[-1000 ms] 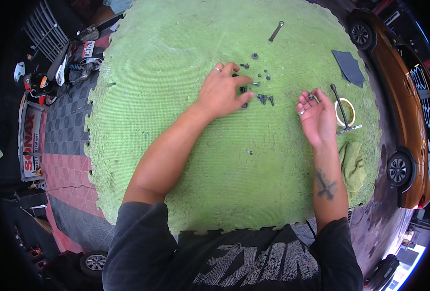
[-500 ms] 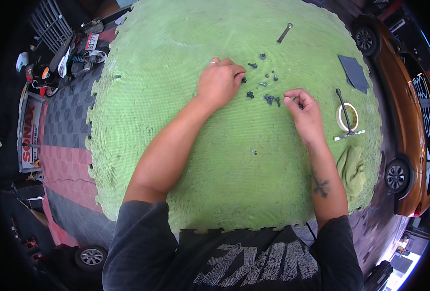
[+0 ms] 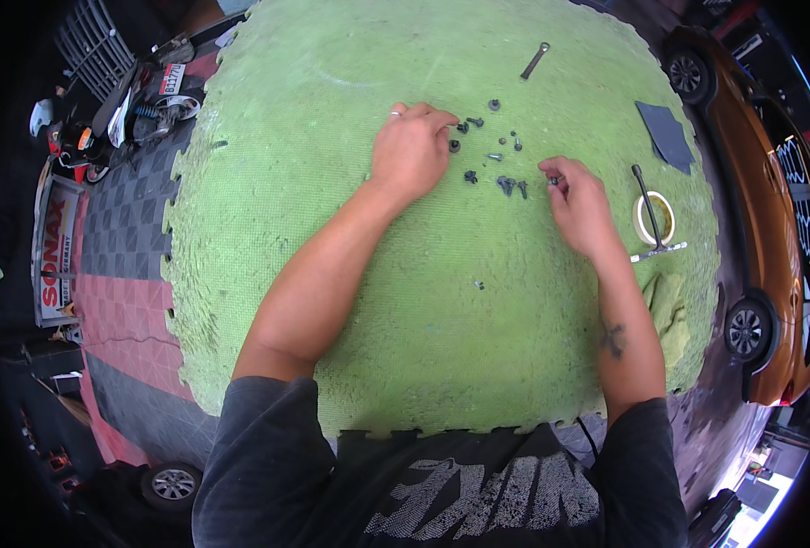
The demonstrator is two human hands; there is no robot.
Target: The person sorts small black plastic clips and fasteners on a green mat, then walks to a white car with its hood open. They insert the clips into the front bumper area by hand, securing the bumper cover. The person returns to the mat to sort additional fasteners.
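My left hand (image 3: 411, 151) is over the green mat (image 3: 405, 301), its fingers curled and the tips pinched at a small dark bolt (image 3: 462, 128). Another dark round-headed bolt (image 3: 454, 146) lies just under those fingers. On the right, my right hand (image 3: 577, 205) is closed, a small dark bolt (image 3: 554, 181) showing between thumb and fingers. Among the loose hardware between my hands are a dark bolt (image 3: 475, 121), a silvery bolt (image 3: 495, 157), a cluster of dark bolts (image 3: 506, 186) and a dark piece (image 3: 471, 177). A flanged piece (image 3: 494, 105) sits farther off.
A wrench (image 3: 535, 60) lies at the far side. To the right are a dark sheet (image 3: 665, 137), a tape roll (image 3: 668, 219) with a T-handle tool (image 3: 650, 208) across it, and a green cloth (image 3: 665, 315). An orange car (image 3: 761, 210) stands beyond.
My left fingertips have shifted slightly away from me with a dark bolt, uncovering another below. My right hand has turned, making the bolt in its fingers easier to see.
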